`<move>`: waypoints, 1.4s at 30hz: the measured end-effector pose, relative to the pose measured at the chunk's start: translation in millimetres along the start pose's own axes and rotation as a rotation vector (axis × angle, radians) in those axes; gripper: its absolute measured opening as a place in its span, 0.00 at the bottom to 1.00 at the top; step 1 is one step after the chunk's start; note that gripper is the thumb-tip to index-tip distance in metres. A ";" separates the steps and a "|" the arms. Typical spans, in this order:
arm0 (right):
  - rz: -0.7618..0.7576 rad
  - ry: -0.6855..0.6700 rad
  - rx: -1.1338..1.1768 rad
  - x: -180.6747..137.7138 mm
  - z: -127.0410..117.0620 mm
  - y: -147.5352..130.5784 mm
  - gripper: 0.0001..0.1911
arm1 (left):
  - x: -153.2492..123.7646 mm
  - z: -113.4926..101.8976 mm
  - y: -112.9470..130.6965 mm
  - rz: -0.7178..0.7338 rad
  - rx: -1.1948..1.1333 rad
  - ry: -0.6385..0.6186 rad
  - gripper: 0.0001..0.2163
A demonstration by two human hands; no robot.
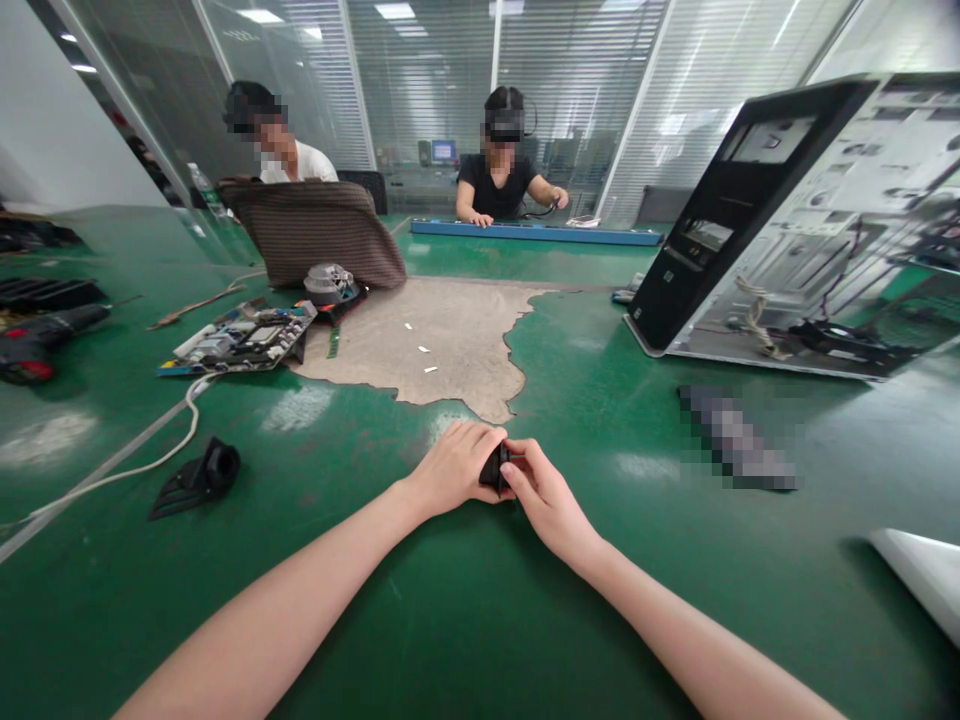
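Note:
Both of my hands meet over the green tabletop (420, 620), near the middle of the head view. Between them is a small black part (493, 468), mostly covered by fingers, so its kind cannot be made out. My left hand (454, 465) is closed around its left side, palm down. From the right, my right hand (546, 495) pinches the same part with thumb and fingers. Farther left on the table lies a black plastic piece with a round opening (199, 475), touched by neither hand.
A computer case (739, 220) with its side open stands at right, near a dark blurred object (735, 440). Left are a circuit board (247, 335), a fan cooler (330, 287), a white cable (184, 430) and a power drill (45, 340). Two people sit across the table.

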State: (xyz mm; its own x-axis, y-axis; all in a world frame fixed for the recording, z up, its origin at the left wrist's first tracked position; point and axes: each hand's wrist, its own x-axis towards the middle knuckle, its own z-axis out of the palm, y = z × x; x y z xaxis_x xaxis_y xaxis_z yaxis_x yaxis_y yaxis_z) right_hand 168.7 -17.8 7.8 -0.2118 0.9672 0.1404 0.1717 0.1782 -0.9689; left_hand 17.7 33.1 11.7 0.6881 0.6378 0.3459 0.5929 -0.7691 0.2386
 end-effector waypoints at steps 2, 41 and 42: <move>-0.038 -0.004 -0.014 -2.8 -0.4 0.0 0.12 | -0.2 0.1 -0.4 -0.005 -0.007 -0.004 0.26; -0.069 0.044 0.048 -1.8 -0.8 0.4 0.08 | -0.4 0.1 0.3 -0.030 -0.024 0.001 0.23; -0.080 0.054 0.051 -1.9 -0.8 0.4 0.07 | -0.4 0.3 0.2 -0.030 -0.020 0.003 0.23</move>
State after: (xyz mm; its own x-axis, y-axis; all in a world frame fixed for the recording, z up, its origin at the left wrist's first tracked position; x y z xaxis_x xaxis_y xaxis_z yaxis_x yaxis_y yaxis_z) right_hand 170.0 -19.4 7.3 -0.1703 0.9588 0.2273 0.1072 0.2473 -0.9630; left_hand 17.7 32.7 11.4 0.6688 0.6606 0.3409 0.6049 -0.7502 0.2671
